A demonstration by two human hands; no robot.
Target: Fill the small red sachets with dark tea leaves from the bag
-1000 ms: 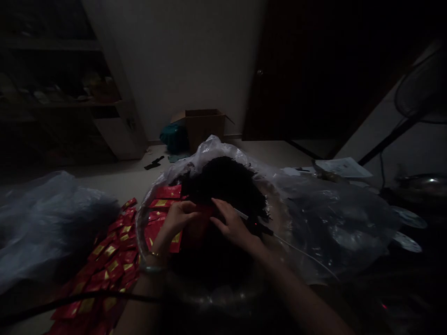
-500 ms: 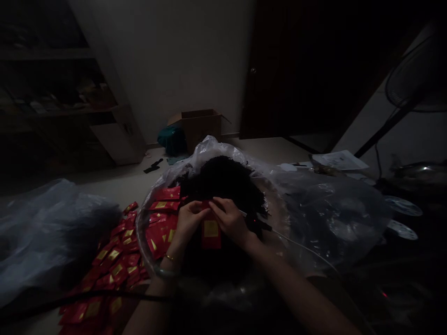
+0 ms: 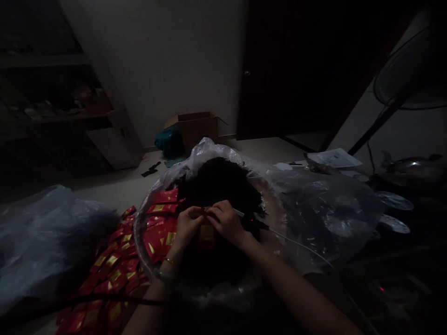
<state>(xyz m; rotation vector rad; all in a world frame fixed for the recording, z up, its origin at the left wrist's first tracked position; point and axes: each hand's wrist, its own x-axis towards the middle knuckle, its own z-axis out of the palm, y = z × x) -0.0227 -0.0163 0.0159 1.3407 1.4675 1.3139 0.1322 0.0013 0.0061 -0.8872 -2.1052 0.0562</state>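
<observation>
In a dim room both my hands pinch the top edge of a small red packet with a gold square, held upright in front of me. My left hand grips its left corner, my right hand its right corner, fingers closed. Behind the hands rises a dark heap of fine material inside a clear plastic bag. A thin pen-like tool with a small red light and a white cable lies just right of my right hand.
Several more red packets lie spread at the left and in the bag's mouth. A crumpled plastic bag is far left. A cardboard box, shelves, a dark door and a standing fan are behind.
My hands came together and raised one red packet upright, its gold square facing me; both now pinch its top edge. The view shifted slightly.
</observation>
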